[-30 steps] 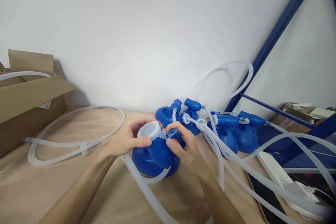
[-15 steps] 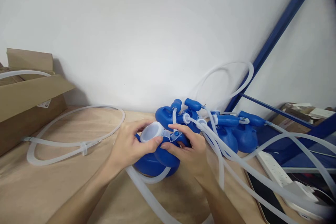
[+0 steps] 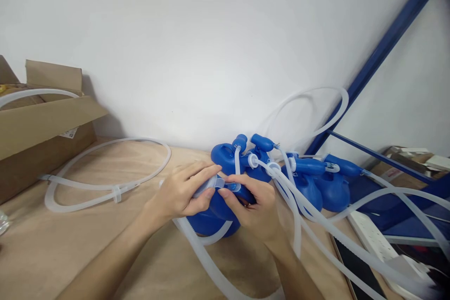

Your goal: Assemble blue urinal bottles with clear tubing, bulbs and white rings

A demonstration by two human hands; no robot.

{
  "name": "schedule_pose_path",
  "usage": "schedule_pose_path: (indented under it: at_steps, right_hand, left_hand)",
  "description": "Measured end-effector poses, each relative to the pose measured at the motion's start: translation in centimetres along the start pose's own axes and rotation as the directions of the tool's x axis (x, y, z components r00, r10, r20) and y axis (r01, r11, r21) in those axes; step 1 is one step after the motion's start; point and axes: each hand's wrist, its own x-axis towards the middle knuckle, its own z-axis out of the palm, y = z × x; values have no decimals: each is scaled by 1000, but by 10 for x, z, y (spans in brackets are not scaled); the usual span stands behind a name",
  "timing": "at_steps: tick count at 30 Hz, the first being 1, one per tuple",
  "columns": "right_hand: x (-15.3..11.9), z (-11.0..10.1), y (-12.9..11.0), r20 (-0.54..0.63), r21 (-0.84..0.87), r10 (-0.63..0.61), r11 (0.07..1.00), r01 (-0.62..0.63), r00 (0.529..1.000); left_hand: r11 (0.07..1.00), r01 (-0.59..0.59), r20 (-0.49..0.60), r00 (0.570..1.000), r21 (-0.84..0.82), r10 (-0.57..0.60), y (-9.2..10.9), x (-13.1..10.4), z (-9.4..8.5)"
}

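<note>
One blue bottle [image 3: 211,224], partly hidden by the hands, stands on the table [image 3: 42,253]; left hand [image 3: 184,190] pinches one cap [image 3: 206,187], right hand [image 3: 258,204] its strap [image 3: 220,182]. Four more bottles [image 3: 306,192] behind, one box [image 3: 31,131] left; tubes [image 3: 393,190] crowd the right.

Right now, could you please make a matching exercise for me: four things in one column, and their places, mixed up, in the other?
1. translucent cap
2. cardboard box
3. white power strip
4. looped tube

A. on the right, beside a dark flat device
B. in the left hand's grasp
C. on the table, close to the box
D. at the picture's left edge

Pairs: 1-B, 2-D, 3-A, 4-C
</note>
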Motion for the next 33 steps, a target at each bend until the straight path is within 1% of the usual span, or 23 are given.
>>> schedule_pose_path:
  at_steps: [1, 3, 5, 7, 9, 12, 16, 17, 18, 20, 21, 22, 23, 24, 26, 27, 28, 30, 31, 32, 33]
  right_hand:
    - [0, 2, 1, 1, 7, 12, 1000, -12, 1000]
    - [1, 4, 3, 15, 16, 49, 999, -49, 999]
    - [1, 6, 5, 35, 21, 78, 997, -79, 996]
    - [1, 5, 6, 49, 11, 102, 995, -103, 994]
    - [1, 4, 6, 58, -23, 108, 994, -107, 992]
    - [0, 3, 5, 63, -95, 66, 994, -60, 996]
    - [-3, 4, 6, 27, -153, -60, 986, 64, 998]
    - [-4, 4, 7, 17, -174, -93, 980, 94, 996]
    - [-5, 4, 8, 10, -198, -128, 972, 127, 992]
    - [-5, 2, 8, 5, -245, -182, 953, 178, 983]
    - [-4, 0, 8, 2, -258, -181, 950, 175, 984]
    - [-4, -2, 7, -2, -258, -153, 955, 148, 988]
    - [-2, -3, 7, -5, -244, -108, 964, 104, 994]
    - [-1, -3, 7, 1, -218, -54, 974, 53, 999]
    - [2, -3, 7, 43, -161, 47, 986, -39, 998]
    - [3, -2, 7, 78, -140, 89, 987, -77, 993]
    - [4, -1, 9, 119, -129, 135, 984, -119, 984]
    - [4, 1, 13, 185, -130, 236, 968, -214, 954]
    - [4, 1, 15, 221, -138, 282, 957, -256, 934]
    - [4, 1, 19, 268, -152, 323, 945, -291, 908]
    - [4, 1, 22, 327, -174, 360, 932, -318, 874]
  left_hand:
    - [998, -16, -26, 1000, 63, 18, 0, -1, 2]
    - [989, 17, -36, 999, 144, -12, 4, 0, 3]
    - [983, 94, 7, 995, 159, -96, 12, 4, 1]
    - [967, 197, 60, 976, 161, -209, 21, 9, -2]
    - [935, 306, 111, 938, 182, -328, 29, 13, -5]
    - [871, 427, 195, 858, 244, -475, 38, 16, -8]
    - [791, 527, 295, 738, 312, -607, 42, 20, -10]
    - [786, 539, 314, 723, 302, -616, 40, 21, -10]
    - [798, 542, 337, 723, 265, -603, 37, 21, -12]
    - [845, 522, 400, 755, 115, -521, 30, 21, -17]
    - [861, 509, 434, 770, 26, -468, 25, 21, -20]
    - [864, 501, 468, 776, -50, -423, 20, 20, -24]
    - [857, 505, 502, 770, -103, -394, 16, 19, -27]
    - [845, 519, 536, 754, -130, -380, 12, 17, -31]
    - [823, 551, 582, 717, -138, -383, 4, 15, -36]
    - [817, 561, 586, 710, -134, -391, 1, 14, -38]
    - [816, 564, 575, 712, -128, -402, -3, 13, -40]
    - [820, 563, 500, 741, -100, -448, -10, 14, -44]
    - [817, 572, 436, 755, -75, -489, -14, 14, -47]
    - [801, 597, 361, 758, -48, -543, -20, 14, -51]
    - [770, 637, 280, 745, -27, -606, -27, 13, -55]
